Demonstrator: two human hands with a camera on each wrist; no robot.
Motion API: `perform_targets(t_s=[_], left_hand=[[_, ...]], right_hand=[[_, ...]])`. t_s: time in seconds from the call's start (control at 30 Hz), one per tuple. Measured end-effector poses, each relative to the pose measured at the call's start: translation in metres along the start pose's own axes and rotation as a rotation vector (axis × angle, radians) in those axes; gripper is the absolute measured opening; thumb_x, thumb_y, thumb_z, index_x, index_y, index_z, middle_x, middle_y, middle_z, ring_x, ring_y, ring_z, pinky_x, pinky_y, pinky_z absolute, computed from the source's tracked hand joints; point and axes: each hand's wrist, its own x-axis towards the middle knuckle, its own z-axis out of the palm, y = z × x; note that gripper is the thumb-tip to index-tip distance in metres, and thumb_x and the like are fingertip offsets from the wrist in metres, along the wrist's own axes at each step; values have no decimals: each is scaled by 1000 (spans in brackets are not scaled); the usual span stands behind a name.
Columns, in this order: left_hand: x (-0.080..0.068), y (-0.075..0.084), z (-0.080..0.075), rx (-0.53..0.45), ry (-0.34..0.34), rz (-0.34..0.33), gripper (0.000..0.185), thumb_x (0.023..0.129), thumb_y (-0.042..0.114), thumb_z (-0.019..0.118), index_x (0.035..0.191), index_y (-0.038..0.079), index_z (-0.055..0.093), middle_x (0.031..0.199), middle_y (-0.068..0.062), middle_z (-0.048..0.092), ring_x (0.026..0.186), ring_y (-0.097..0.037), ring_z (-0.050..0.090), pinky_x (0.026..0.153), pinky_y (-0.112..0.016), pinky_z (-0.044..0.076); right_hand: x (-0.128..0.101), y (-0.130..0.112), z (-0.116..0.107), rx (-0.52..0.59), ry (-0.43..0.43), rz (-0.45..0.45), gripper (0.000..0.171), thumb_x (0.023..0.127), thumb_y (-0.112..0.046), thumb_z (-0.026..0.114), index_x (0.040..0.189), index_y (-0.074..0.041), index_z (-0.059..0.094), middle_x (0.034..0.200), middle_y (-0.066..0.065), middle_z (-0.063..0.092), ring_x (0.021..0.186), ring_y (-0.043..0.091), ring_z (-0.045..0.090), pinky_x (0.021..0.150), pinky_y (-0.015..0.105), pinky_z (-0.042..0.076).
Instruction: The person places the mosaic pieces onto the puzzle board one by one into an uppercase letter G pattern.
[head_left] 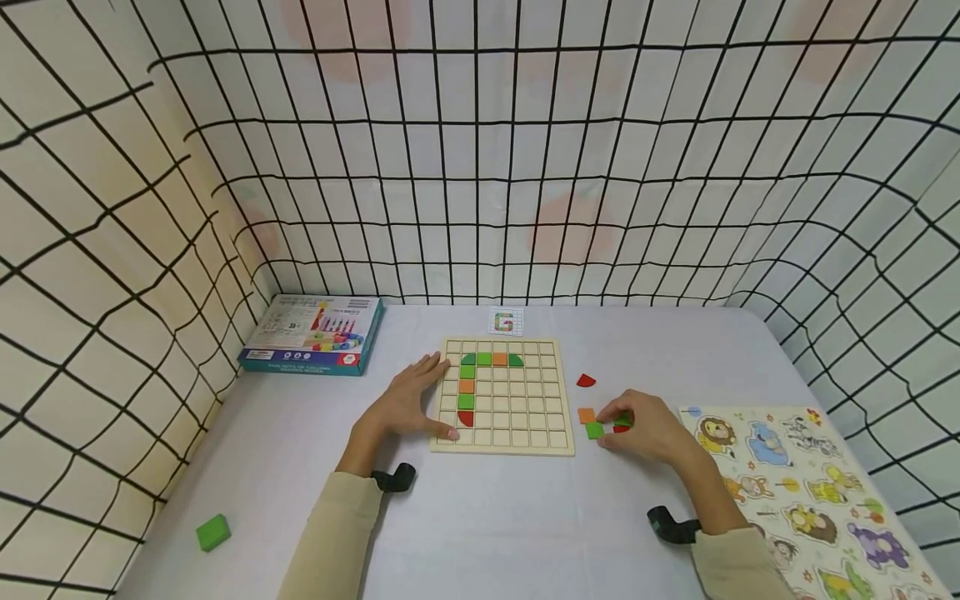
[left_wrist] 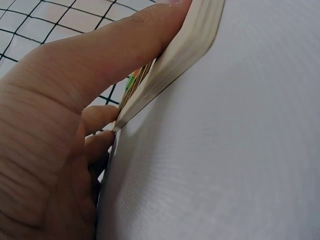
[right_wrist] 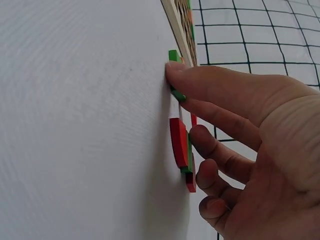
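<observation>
A green block [head_left: 213,532] lies alone near the front left corner of the white desk [head_left: 487,533], and a blue game box [head_left: 313,334] sits toward the back left corner. Right of the box, the left hand [head_left: 408,402] rests flat and relaxed on the left edge of the wooden grid board [head_left: 525,433] at the desk's middle, thumb along the board's near edge, its grip released and holding nothing. The board's upper left squares carry green, orange and red tiles (a curving line running down its left side), and a small pattern card [head_left: 506,321] lies just behind the board. Just right of the board sit a red curved tile [head_left: 586,381], an orange tile [head_left: 587,415] and a green tile [head_left: 595,430]. The right hand [head_left: 643,427] hovers over these loose pieces, fingertips pressing down on a green piece [right_wrist: 177,94] against the desk. An animal puzzle board [head_left: 810,492] fills the front right corner.
</observation>
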Motion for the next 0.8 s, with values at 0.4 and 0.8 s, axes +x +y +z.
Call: perform_targets(t_s=[0.4, 0.8], left_hand=[[0, 0, 1, 5, 3, -6, 129, 63, 70, 86, 165, 22, 26, 175, 0, 13, 163, -27, 8, 129, -58, 13], [1, 1, 0, 11, -4, -11, 128, 63, 69, 87, 165, 22, 26, 175, -1, 13, 163, -27, 7, 129, -59, 12]], right_hand=[[7, -3, -2, 41, 40, -5, 24, 84, -24, 86, 105, -17, 76, 101, 1, 69, 94, 20, 57, 83, 37, 50], [17, -25, 3, 110, 98, 8, 27, 87, -25, 83, 111, -15, 76, 94, 2, 66, 86, 22, 49, 56, 27, 42]])
